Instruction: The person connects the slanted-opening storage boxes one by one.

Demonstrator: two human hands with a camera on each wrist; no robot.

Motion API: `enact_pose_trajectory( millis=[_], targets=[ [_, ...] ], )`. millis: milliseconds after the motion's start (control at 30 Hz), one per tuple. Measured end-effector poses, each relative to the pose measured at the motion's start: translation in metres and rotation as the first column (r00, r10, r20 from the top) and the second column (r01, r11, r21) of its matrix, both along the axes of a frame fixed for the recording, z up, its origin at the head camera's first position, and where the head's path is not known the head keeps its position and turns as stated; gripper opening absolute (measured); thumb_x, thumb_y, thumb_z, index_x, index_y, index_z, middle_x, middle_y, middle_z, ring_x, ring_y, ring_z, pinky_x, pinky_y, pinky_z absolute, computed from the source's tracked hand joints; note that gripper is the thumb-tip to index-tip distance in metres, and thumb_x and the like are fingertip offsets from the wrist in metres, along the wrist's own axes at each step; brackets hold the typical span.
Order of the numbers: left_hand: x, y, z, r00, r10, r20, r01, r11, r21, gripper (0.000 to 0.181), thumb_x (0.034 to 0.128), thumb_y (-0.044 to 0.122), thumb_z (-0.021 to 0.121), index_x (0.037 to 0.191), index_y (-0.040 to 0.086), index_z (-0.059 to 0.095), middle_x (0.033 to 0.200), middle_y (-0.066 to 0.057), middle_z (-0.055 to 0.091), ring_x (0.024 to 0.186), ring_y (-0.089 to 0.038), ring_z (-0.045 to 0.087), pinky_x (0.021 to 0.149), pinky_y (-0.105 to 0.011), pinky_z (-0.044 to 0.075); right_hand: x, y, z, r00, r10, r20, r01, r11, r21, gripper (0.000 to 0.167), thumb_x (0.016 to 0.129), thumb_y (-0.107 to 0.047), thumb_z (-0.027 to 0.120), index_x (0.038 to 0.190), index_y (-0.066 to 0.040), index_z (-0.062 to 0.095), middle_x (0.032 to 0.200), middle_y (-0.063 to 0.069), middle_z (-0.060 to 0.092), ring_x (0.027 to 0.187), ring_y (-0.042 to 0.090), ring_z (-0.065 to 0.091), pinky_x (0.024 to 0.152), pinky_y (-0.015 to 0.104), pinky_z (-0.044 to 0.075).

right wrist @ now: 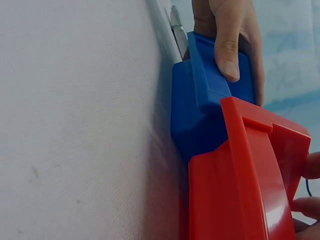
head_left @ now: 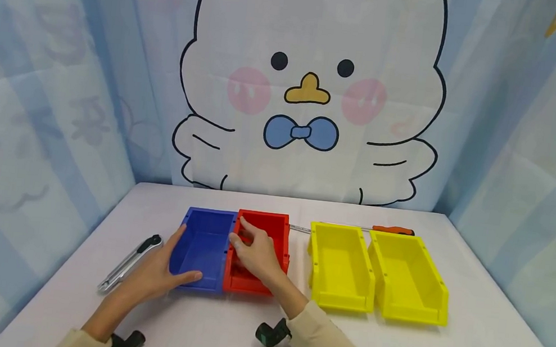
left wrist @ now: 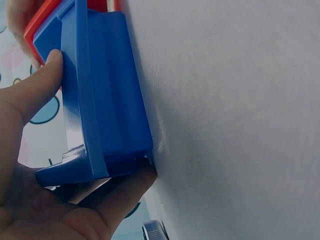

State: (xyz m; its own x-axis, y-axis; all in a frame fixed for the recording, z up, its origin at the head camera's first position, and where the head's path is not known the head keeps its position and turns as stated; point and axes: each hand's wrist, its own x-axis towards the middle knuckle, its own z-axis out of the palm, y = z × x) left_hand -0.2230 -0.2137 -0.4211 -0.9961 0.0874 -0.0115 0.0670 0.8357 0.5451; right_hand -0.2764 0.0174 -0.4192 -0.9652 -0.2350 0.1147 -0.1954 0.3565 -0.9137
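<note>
From my feed, I take the red bin (head_left: 247, 285) as my landmark; it sits on the white surface (head_left: 205, 330). The blue bin (head_left: 205, 248) stands just left of it, the two side by side and touching. The left hand (head_left: 158, 271) is on the far side of the blue bin from my landmark, gripping it: the left wrist view shows me the thumb at its front rim and the fingers along its outer side. The right hand (head_left: 259, 253) is over the red bin, fingers bent, the tips of thumb and forefinger by its left rim; I cannot tell whether they pinch it.

Well left of the red bin, past the blue one, I see a silver tool (head_left: 131, 264) with a black end. To its right, a thin metal strip (head_left: 300, 229) shows in the gap before the first yellow bin (head_left: 342, 259), with the second yellow bin (head_left: 410, 272) farther right. Behind that second one is an orange-and-black handle (head_left: 394, 230). Beyond the red bin hangs a curtain (head_left: 298, 170) printed with a bow-tied bird.
</note>
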Motion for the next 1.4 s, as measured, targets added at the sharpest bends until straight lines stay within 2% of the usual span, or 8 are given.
enact_pose_trajectory(
  millis=[433,900,1200,1400],
  targets=[
    [-0.0014,0.0005,-0.0014,1.000,-0.001,0.004,0.001,1.000,0.001,0.122,0.0881,0.058,0.081,0.171,0.006,0.008,0.168,-0.037,0.029,0.149,-0.061,0.039,0.116,-0.075,0.040,0.0027,-0.0008,0.0007,1.000,-0.023,0.013,0.024,1.000,-0.003,0.061,0.107,-0.030,0.064,0.162,-0.016,0.044,0.148,0.012,0.067,0.131,0.030,0.068,0.108,0.048,0.059],
    [0.0005,0.0005,0.0020,1.000,-0.002,0.004,0.002,1.000,-0.007,0.121,0.0889,0.058,0.080,0.171,0.006,0.007,0.168,-0.037,0.027,0.149,-0.062,0.037,0.117,-0.076,0.039,0.0026,-0.0028,-0.0003,0.999,-0.039,0.035,0.039,0.999,-0.012,0.060,0.106,-0.030,0.065,0.162,-0.018,0.044,0.148,0.012,0.066,0.131,0.030,0.068,0.107,0.047,0.060],
    [0.0020,-0.0002,0.0016,1.000,-0.009,0.004,0.009,1.000,0.000,0.121,0.0893,0.057,0.080,0.170,0.005,0.007,0.169,-0.037,0.026,0.149,-0.062,0.037,0.116,-0.076,0.039,0.0020,-0.0038,-0.0038,0.998,-0.045,0.049,0.047,0.999,-0.026,0.061,0.106,-0.031,0.066,0.162,-0.019,0.045,0.150,0.013,0.065,0.138,0.031,0.063,0.112,0.050,0.056],
    [0.0024,-0.0001,0.0020,1.000,-0.005,0.007,0.005,1.000,-0.004,0.121,0.0894,0.058,0.079,0.171,0.006,0.007,0.169,-0.037,0.026,0.149,-0.062,0.037,0.116,-0.076,0.039,0.0030,-0.0040,-0.0049,0.997,-0.053,0.062,0.055,0.998,-0.039,0.061,0.106,-0.030,0.066,0.162,-0.019,0.045,0.149,0.013,0.065,0.136,0.031,0.064,0.109,0.048,0.059]
  ],
)
